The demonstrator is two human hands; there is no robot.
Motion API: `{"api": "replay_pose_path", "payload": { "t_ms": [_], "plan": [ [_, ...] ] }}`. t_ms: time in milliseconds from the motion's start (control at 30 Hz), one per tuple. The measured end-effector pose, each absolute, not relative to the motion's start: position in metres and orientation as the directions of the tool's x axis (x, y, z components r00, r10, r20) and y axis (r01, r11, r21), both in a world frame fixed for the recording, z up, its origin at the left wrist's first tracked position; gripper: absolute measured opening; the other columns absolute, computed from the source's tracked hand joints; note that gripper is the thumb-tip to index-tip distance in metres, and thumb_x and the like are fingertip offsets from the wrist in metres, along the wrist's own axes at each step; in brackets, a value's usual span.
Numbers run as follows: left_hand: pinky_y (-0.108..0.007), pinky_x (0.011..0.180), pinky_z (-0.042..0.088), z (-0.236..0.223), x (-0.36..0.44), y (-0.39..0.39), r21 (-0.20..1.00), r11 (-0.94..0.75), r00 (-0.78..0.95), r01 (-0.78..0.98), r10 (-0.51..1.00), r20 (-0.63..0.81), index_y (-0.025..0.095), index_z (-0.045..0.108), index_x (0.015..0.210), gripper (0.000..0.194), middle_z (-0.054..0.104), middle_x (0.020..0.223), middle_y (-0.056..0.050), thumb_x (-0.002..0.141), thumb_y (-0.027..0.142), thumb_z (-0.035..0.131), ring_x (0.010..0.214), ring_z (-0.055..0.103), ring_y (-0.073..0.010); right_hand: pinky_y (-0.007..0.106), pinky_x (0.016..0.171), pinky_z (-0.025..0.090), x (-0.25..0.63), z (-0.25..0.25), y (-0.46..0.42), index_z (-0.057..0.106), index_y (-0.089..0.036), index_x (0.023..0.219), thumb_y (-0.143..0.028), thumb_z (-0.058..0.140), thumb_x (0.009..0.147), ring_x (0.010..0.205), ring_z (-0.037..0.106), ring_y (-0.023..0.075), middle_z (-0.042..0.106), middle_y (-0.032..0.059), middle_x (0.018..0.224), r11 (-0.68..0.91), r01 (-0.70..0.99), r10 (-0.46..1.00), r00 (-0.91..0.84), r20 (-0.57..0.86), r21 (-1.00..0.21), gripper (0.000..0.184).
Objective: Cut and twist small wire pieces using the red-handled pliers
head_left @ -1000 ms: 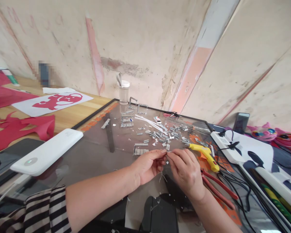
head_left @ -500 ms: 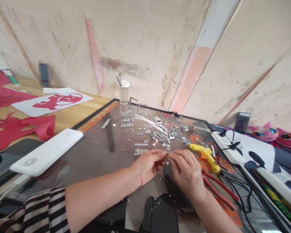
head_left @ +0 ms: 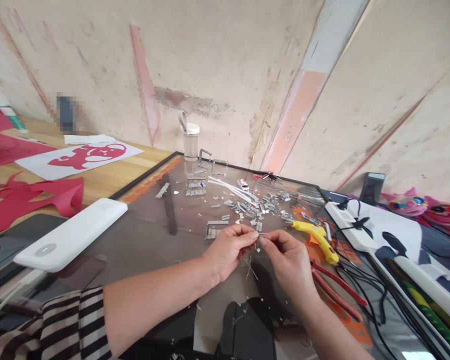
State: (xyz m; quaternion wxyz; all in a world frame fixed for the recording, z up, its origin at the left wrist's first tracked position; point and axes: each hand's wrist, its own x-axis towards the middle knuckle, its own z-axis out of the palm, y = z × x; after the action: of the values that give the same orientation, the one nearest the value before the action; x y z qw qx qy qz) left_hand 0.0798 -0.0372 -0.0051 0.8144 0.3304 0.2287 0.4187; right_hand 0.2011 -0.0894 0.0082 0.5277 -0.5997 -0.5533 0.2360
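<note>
Above the dark glass tabletop [head_left: 146,255], my left hand [head_left: 232,250] is closed in a pinch, thumb pressed to the forefinger. My right hand [head_left: 288,255] also pinches, its fingertips almost meeting the left ones. Between them shows a small thin silvery piece [head_left: 262,233], mostly covered by the fingers, so its kind cannot be made out. Just beyond the hands lie many small grey metal-looking pieces [head_left: 253,212]. A frame-like grey assembly [head_left: 212,232] stands partly behind my left hand. Stringy strands of glue [head_left: 252,270] show below the fingertips.
Right of my hands are a yellow glue gun [head_left: 318,240], red-handled pliers [head_left: 337,292] and a white power strip [head_left: 350,225] with cables. On the left lie a white power bank [head_left: 71,235] and red paper cutouts [head_left: 33,197]. A lidded jar [head_left: 191,145] stands at the back.
My right hand has turned slightly, with its thumb now showing more on top and the fingers curled behind. My left hand keeps its pinch in nearly the same place.
</note>
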Motion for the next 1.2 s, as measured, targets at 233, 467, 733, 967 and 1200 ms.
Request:
{"api": "replay_pose_path", "payload": {
  "t_ms": [233, 467, 733, 967, 1200],
  "plan": [
    [-0.020, 0.053, 0.031, -0.005, 0.078, -0.032, 0.812, 0.323, 0.557, -0.485, 0.831, 0.002, 0.012, 0.060, 0.062, 0.016, 0.054, 0.055, 0.001, 0.064, 0.023, 0.071, 0.054, 0.045, -0.0064, 0.019, 0.041, 0.025, 0.210, 0.007, -0.081, 0.057, -0.014, 0.060, -0.034, 0.070, 0.064, 0.043, 0.032, 0.0046, 0.049, -0.0037, 0.054, -0.042, -0.196, 0.991, 0.115, -0.065, -0.980, 0.023],
    [-0.014, 0.044, 0.030, -0.003, 0.074, -0.026, 0.630, 0.584, 0.633, -0.512, 0.752, -0.183, 0.011, 0.058, 0.062, 0.015, 0.053, 0.055, 0.001, 0.062, 0.015, 0.072, 0.049, 0.046, -0.0042, 0.031, 0.070, 0.046, 0.221, 0.012, -0.090, 0.064, -0.022, 0.097, -0.021, 0.056, 0.078, 0.079, 0.057, 0.0174, 0.063, 0.0056, 0.091, 0.417, 0.708, 0.751, 0.086, 0.655, -0.571, 0.021],
    [-0.012, 0.041, 0.032, -0.002, 0.073, -0.030, 0.515, 0.694, 0.706, -0.503, 0.673, -0.218, 0.010, 0.057, 0.064, 0.010, 0.053, 0.057, 0.000, 0.072, 0.011, 0.063, 0.049, 0.048, -0.0043, 0.034, 0.075, 0.045, 0.228, 0.014, -0.092, 0.063, -0.021, 0.101, -0.006, 0.055, 0.076, 0.084, 0.052, 0.0193, 0.059, 0.0090, 0.103, 0.478, 0.878, 0.598, -0.338, 0.727, 0.016, 0.030],
    [-0.012, 0.043, 0.035, -0.001, 0.075, -0.032, 0.527, 0.677, 0.695, -0.515, 0.689, -0.206, 0.010, 0.057, 0.062, 0.011, 0.054, 0.056, -0.001, 0.072, 0.008, 0.062, 0.049, 0.049, -0.0048, 0.032, 0.071, 0.045, 0.225, 0.013, -0.093, 0.065, -0.020, 0.092, -0.011, 0.058, 0.077, 0.077, 0.053, 0.0176, 0.062, 0.0076, 0.091, 0.473, 0.881, 0.581, -0.312, 0.752, 0.001, 0.019],
    [-0.012, 0.044, 0.036, -0.001, 0.076, -0.035, 0.553, 0.652, 0.684, -0.519, 0.705, -0.188, 0.011, 0.057, 0.058, 0.014, 0.054, 0.053, 0.000, 0.069, 0.011, 0.066, 0.047, 0.047, -0.0042, 0.033, 0.068, 0.044, 0.221, 0.012, -0.094, 0.062, -0.017, 0.090, -0.010, 0.055, 0.079, 0.074, 0.051, 0.0174, 0.060, 0.0077, 0.085, 0.450, 0.893, 0.603, -0.305, 0.737, 0.001, 0.015]
  ]
}}
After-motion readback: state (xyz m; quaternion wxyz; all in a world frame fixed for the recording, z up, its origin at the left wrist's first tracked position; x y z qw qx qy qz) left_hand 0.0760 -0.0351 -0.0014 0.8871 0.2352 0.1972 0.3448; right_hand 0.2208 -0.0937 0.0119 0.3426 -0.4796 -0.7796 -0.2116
